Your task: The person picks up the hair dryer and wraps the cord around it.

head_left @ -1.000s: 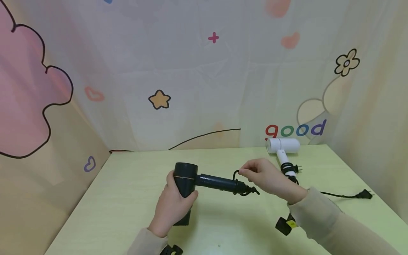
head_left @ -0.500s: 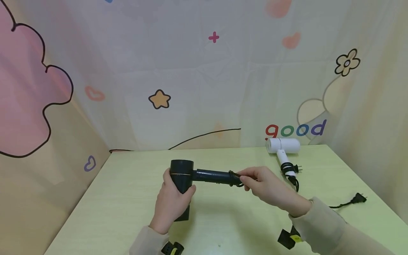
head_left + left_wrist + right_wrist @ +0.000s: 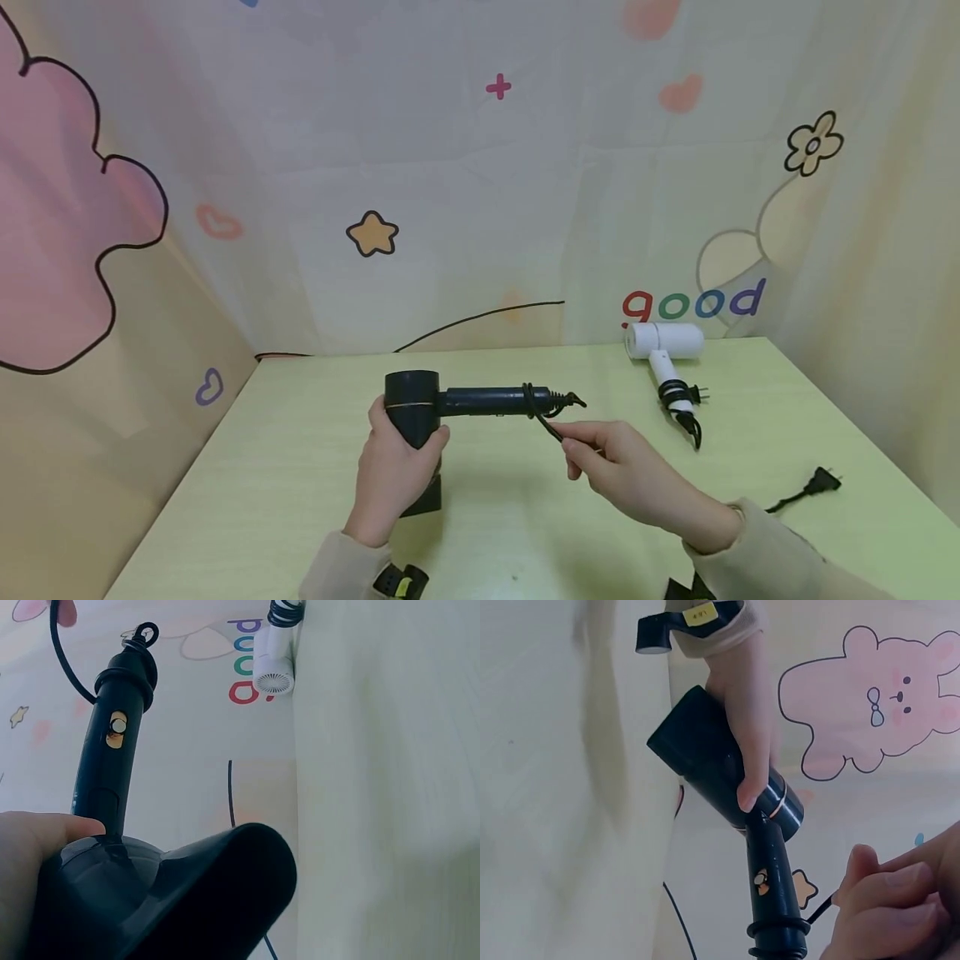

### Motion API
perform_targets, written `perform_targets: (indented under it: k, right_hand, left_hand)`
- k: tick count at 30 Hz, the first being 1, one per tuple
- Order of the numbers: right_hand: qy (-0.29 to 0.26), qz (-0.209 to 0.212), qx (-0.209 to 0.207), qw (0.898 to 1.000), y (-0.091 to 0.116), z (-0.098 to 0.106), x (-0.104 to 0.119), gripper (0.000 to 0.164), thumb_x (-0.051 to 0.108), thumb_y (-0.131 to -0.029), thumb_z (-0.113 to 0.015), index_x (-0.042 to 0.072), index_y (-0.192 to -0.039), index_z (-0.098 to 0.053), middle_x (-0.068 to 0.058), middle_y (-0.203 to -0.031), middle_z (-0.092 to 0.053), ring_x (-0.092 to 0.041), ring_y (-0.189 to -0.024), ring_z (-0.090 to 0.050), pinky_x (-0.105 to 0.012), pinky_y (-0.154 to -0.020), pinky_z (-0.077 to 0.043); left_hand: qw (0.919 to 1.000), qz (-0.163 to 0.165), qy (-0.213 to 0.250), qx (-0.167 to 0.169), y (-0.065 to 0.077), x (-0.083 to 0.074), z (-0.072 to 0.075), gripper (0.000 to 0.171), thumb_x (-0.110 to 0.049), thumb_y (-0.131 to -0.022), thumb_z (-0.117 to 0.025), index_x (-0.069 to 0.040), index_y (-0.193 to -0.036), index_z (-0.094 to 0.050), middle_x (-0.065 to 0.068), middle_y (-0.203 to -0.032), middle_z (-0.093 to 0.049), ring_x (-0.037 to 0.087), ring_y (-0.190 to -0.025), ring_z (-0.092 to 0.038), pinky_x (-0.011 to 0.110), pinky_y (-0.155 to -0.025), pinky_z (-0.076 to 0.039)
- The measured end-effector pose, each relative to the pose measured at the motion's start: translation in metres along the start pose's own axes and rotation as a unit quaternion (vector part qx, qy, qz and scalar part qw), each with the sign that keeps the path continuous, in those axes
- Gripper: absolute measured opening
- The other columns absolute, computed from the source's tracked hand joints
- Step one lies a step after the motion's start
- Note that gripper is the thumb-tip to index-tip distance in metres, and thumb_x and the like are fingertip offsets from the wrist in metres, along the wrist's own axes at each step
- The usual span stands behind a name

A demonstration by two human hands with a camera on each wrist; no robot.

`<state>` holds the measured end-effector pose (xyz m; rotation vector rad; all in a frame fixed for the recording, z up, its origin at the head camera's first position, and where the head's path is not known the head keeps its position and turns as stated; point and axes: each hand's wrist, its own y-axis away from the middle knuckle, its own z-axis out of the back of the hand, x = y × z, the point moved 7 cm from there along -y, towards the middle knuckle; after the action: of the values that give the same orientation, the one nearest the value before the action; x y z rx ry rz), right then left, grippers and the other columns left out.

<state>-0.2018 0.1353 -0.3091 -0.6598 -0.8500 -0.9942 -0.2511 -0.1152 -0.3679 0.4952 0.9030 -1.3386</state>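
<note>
My left hand (image 3: 397, 467) grips a black hair dryer (image 3: 412, 412) round its barrel, thumb toward the handle, and holds it up over the table. The dryer's handle (image 3: 109, 765) points right in the head view, with a switch on its side. A black power cord (image 3: 778, 930) loops round the handle's end. With thumb and fingertips my right hand (image 3: 622, 471) pinches the cord just below and right of that loop. From behind this hand the cord's plug (image 3: 821, 482) hangs out at the right.
A white hair dryer (image 3: 667, 342) lies at the table's back right, its own black cord wound round its handle. The pale table (image 3: 315, 500) meets a printed curtain (image 3: 450, 167) at the back.
My right hand has come from above the handle down below it, drawing the cord round. The black hair dryer has shifted slightly left, and the dangling plug has swung left and lower.
</note>
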Motion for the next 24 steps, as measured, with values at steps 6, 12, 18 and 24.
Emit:
perform_targets:
  k: [6,12,18,24]
  right_hand:
    - [-0.01,-0.007,0.0,1.0,0.008,-0.007,-0.003,0.037,0.015,-0.099,-0.048,-0.004,-0.129,-0.054,-0.003,-0.076,-0.057,-0.005,-0.046,-0.029,-0.021,-0.042,-0.026]
    - [-0.006,-0.011,0.002,1.0,0.013,-0.017,-0.012,0.038,0.017,-0.099,-0.047,-0.003,-0.13,-0.053,-0.003,-0.077,-0.058,-0.005,-0.051,-0.033,-0.021,-0.044,-0.03]
    - [-0.011,-0.019,0.003,1.0,0.019,-0.028,-0.025,0.04,0.021,-0.1,-0.046,-0.002,-0.132,-0.052,-0.003,-0.077,-0.058,-0.004,-0.051,-0.034,-0.021,-0.045,-0.032]
    - [-0.036,-0.025,0.009,0.999,0.022,-0.038,-0.04,0.04,0.02,-0.1,-0.046,-0.004,-0.131,-0.052,-0.003,-0.077,-0.057,-0.002,-0.046,-0.033,-0.019,-0.041,-0.032]
  left_hand:
    - [0.9998,0.013,0.011,0.0,-0.002,0.002,0.004,0.09,-0.04,-0.083,-0.066,-0.003,-0.145,-0.013,0.017,-0.098,-0.061,0.024,-0.073,-0.061,0.033,-0.06,-0.048]
    - [0.9996,0.019,0.022,-0.003,-0.002,0.001,0.01,0.09,-0.04,-0.083,-0.066,-0.004,-0.145,-0.013,0.017,-0.096,-0.061,0.024,-0.073,-0.061,0.031,-0.06,-0.047]
    - [0.9993,0.025,0.029,-0.005,-0.003,0.002,0.013,0.09,-0.042,-0.083,-0.066,-0.004,-0.145,-0.013,0.017,-0.097,-0.061,0.025,-0.074,-0.061,0.03,-0.06,-0.046]
    - [0.9984,0.036,0.042,0.006,-0.002,0.003,0.015,0.093,-0.045,-0.082,-0.065,-0.004,-0.146,-0.011,0.017,-0.099,-0.062,0.024,-0.076,-0.062,0.031,-0.06,-0.046]
